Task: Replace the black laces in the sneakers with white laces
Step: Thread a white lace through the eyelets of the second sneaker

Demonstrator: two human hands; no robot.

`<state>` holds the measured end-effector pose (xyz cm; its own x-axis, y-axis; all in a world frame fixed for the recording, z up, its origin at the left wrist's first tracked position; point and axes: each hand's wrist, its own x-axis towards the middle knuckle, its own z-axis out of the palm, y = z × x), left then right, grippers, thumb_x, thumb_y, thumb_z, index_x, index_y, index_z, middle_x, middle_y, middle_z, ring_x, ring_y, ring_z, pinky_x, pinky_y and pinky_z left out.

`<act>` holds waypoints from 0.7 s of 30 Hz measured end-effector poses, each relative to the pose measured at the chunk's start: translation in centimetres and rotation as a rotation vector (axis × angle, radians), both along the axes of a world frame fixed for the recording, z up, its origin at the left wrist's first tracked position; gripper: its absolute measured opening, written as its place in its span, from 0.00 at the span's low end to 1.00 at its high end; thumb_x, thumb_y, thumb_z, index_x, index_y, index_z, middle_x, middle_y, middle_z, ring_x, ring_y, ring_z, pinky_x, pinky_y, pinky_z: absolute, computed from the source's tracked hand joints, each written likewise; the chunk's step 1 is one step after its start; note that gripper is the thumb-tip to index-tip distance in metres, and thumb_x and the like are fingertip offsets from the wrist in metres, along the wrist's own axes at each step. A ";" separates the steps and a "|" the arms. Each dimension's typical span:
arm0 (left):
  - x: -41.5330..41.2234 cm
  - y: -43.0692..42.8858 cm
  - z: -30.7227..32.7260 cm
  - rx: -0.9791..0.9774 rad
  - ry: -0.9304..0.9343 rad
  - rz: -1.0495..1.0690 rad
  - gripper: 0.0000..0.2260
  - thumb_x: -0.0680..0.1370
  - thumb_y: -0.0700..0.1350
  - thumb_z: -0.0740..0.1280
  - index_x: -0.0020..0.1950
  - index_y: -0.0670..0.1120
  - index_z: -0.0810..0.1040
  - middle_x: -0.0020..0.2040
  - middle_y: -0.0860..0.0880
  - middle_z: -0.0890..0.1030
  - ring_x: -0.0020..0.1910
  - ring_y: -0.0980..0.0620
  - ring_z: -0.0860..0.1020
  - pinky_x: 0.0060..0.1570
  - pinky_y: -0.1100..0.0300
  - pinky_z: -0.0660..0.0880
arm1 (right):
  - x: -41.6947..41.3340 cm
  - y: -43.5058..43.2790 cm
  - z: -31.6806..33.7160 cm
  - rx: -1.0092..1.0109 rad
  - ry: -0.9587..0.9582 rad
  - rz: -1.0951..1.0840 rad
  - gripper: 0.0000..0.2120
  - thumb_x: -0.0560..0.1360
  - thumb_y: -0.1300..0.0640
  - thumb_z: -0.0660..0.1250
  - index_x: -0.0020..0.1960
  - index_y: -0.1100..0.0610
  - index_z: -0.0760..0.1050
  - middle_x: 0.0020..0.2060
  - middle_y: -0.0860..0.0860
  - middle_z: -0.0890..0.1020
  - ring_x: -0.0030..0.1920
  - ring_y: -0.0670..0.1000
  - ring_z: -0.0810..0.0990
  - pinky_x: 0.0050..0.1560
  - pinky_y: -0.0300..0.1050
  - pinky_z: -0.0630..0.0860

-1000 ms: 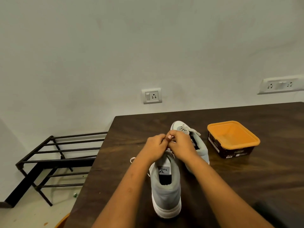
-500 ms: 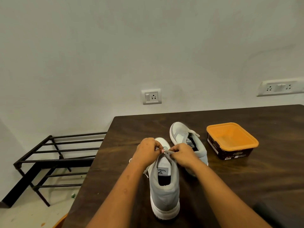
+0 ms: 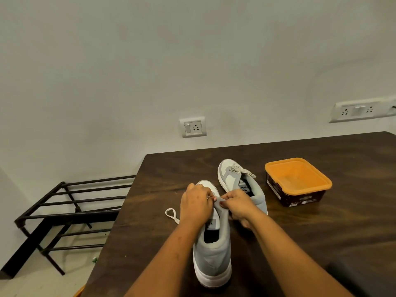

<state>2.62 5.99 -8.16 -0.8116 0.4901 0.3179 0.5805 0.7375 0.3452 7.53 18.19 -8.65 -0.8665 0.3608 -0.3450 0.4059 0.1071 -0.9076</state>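
We are lacing the near sneaker (image 3: 212, 251), which is standing heel toward us on the dark table (image 3: 321, 243). Our left hand (image 3: 196, 203) and right hand (image 3: 239, 204) are meeting above its tongue. The fingers of both are curled into a pinch on what seems to be the white lace (image 3: 176, 219), though the strand between the fingertips is mostly hidden. A loose loop of that lace is lying on the table just left of the left hand. The far sneaker (image 3: 236, 181) is sitting just beyond, toe pointing away, already wearing a pale lace.

We are judging the risks as small but real. A sharp tug could be drawing the free end back through an eyelet. A slipping pinch could be leaving the two sides uneven. The sneaker, steadied only by our fingers, could be tipping sideways.

The orange-rimmed tub (image 3: 304, 198) is sitting to the right of the far sneaker, well apart from both hands. It is standing open and showing only its bare orange inside, with no laces, black or white.
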 end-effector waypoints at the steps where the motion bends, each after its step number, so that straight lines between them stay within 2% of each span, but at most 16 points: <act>1: 0.0 0.0 -0.1 0.000 -0.003 0.003 0.09 0.78 0.49 0.63 0.51 0.48 0.82 0.50 0.51 0.80 0.53 0.51 0.71 0.50 0.57 0.72 | 0.1 0.0 0.0 -0.016 0.000 -0.003 0.09 0.75 0.65 0.64 0.39 0.60 0.81 0.48 0.68 0.81 0.44 0.62 0.80 0.51 0.59 0.78; 3: -0.1 -0.1 -0.2 0.025 -0.027 0.004 0.08 0.78 0.49 0.64 0.48 0.48 0.82 0.48 0.51 0.80 0.52 0.50 0.71 0.49 0.56 0.71 | 0.2 0.1 0.2 -0.058 0.004 -0.006 0.07 0.75 0.65 0.65 0.44 0.64 0.81 0.49 0.68 0.81 0.50 0.64 0.82 0.53 0.61 0.79; 5: -0.3 -0.3 -0.4 0.054 -0.051 -0.003 0.07 0.77 0.48 0.64 0.45 0.47 0.81 0.46 0.51 0.79 0.52 0.50 0.71 0.48 0.56 0.70 | 0.1 0.2 0.2 -0.149 0.025 -0.021 0.09 0.76 0.62 0.64 0.49 0.66 0.80 0.50 0.66 0.81 0.53 0.62 0.82 0.52 0.61 0.80; 8: -0.5 -0.6 -0.5 0.074 -0.072 -0.010 0.07 0.77 0.49 0.65 0.43 0.48 0.81 0.45 0.51 0.79 0.51 0.50 0.71 0.48 0.56 0.70 | 0.1 0.3 0.2 -0.258 0.037 -0.013 0.10 0.79 0.59 0.61 0.50 0.64 0.79 0.45 0.62 0.81 0.47 0.56 0.81 0.53 0.57 0.81; 10: -0.6 -0.7 -0.6 0.098 -0.107 -0.020 0.07 0.76 0.49 0.67 0.43 0.48 0.81 0.45 0.52 0.80 0.51 0.51 0.70 0.49 0.56 0.70 | 0.1 0.2 -0.1 -0.116 0.048 0.014 0.08 0.78 0.61 0.63 0.48 0.64 0.80 0.42 0.60 0.80 0.42 0.54 0.80 0.45 0.50 0.82; 12: -0.8 -0.7 -0.7 0.128 -0.152 -0.031 0.06 0.76 0.49 0.68 0.43 0.48 0.81 0.45 0.52 0.80 0.51 0.52 0.70 0.48 0.57 0.70 | 0.1 -0.2 -0.6 0.120 0.086 0.010 0.05 0.77 0.62 0.65 0.47 0.61 0.80 0.39 0.57 0.81 0.37 0.52 0.78 0.36 0.45 0.78; 14: -0.8 -0.8 -0.7 0.144 -0.175 -0.035 0.06 0.75 0.49 0.68 0.43 0.48 0.81 0.45 0.52 0.80 0.50 0.52 0.70 0.48 0.58 0.70 | 0.1 -0.5 -0.8 0.343 0.131 0.019 0.04 0.76 0.60 0.66 0.45 0.58 0.80 0.34 0.50 0.79 0.36 0.49 0.77 0.39 0.47 0.77; 16: -1.0 -0.9 -0.7 0.149 -0.183 -0.030 0.06 0.75 0.49 0.69 0.42 0.48 0.81 0.45 0.52 0.80 0.50 0.52 0.71 0.48 0.57 0.70 | 0.0 -0.7 -0.6 0.466 0.142 0.044 0.04 0.76 0.59 0.65 0.44 0.54 0.78 0.33 0.46 0.77 0.38 0.48 0.76 0.46 0.48 0.77; 19: -1.2 -0.9 -0.8 0.178 -0.262 -0.038 0.05 0.73 0.51 0.70 0.42 0.53 0.76 0.46 0.55 0.79 0.52 0.53 0.72 0.51 0.54 0.72 | 0.0 -1.0 -0.2 0.621 0.123 0.034 0.06 0.77 0.59 0.61 0.44 0.52 0.74 0.41 0.50 0.79 0.45 0.52 0.78 0.48 0.48 0.77; 21: -1.2 -1.1 -0.5 0.285 -0.395 -0.069 0.09 0.68 0.57 0.70 0.42 0.56 0.72 0.48 0.56 0.78 0.54 0.52 0.73 0.54 0.52 0.72 | 0.1 -1.3 0.6 0.727 0.094 0.022 0.05 0.79 0.58 0.59 0.51 0.55 0.73 0.48 0.55 0.80 0.49 0.56 0.79 0.48 0.48 0.76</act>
